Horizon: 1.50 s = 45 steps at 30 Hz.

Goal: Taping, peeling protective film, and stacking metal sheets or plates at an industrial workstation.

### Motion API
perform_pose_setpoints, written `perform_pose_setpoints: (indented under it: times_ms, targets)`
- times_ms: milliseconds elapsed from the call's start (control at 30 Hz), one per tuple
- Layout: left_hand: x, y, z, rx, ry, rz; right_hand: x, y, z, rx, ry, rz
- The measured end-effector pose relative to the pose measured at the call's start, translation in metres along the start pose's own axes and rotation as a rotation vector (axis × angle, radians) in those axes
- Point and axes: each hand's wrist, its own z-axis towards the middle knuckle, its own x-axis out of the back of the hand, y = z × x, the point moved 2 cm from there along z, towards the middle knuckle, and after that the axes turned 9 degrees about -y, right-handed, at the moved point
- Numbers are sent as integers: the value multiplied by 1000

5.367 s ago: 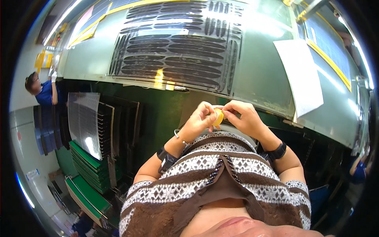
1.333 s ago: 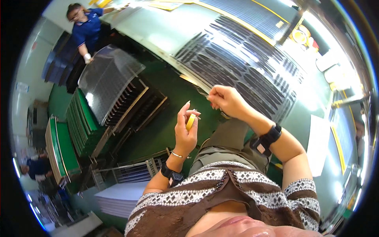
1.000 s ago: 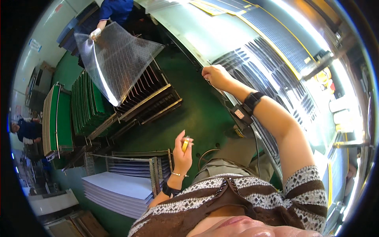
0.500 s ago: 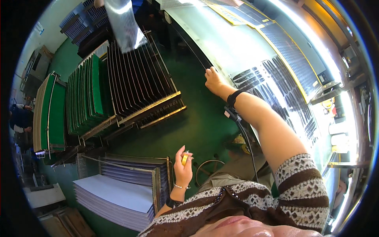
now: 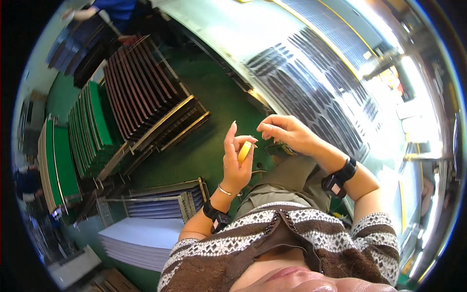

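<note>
In my left hand (image 5: 237,158) I hold a small roll of yellow tape (image 5: 244,152), its fingers curled around it and the index finger raised. My right hand (image 5: 288,132) is close beside it, in front of my body. Its thumb and bent fingers come together near the left fingertips, and whatever they may pinch is too small to make out. To the right is a bright glass-topped table (image 5: 228,46), with a clear sheet bearing black patterns (image 5: 311,82) lying on it.
At the left stand slotted racks with dark boards (image 5: 141,87) and green boards (image 5: 90,129). A metal rack with stacked pale sheets (image 5: 141,232) is at lower left. At the top left, another person in blue (image 5: 114,9) reaches over the dark rack.
My right hand has drawn back from the table edge to beside my left hand. My left hand has risen slightly with the tape. The clear sheet the other person held has left the view.
</note>
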Motion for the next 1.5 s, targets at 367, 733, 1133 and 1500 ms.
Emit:
perform_pose_setpoints:
  times_ms: [367,733,1133,1500]
  targets:
    - [-115,-1,-10,-198,-433,189,24,73,-127,-55,219,165]
    - [-216,-33,-36,200,-537,-32,32,150,-220,164,626,168]
    - [-272,12,-38,-502,-1185,363,248,233,-325,-7,1232,-454]
    - [-252,-24,-65,-108,-1137,142,365,257,-335,-134,1188,-841]
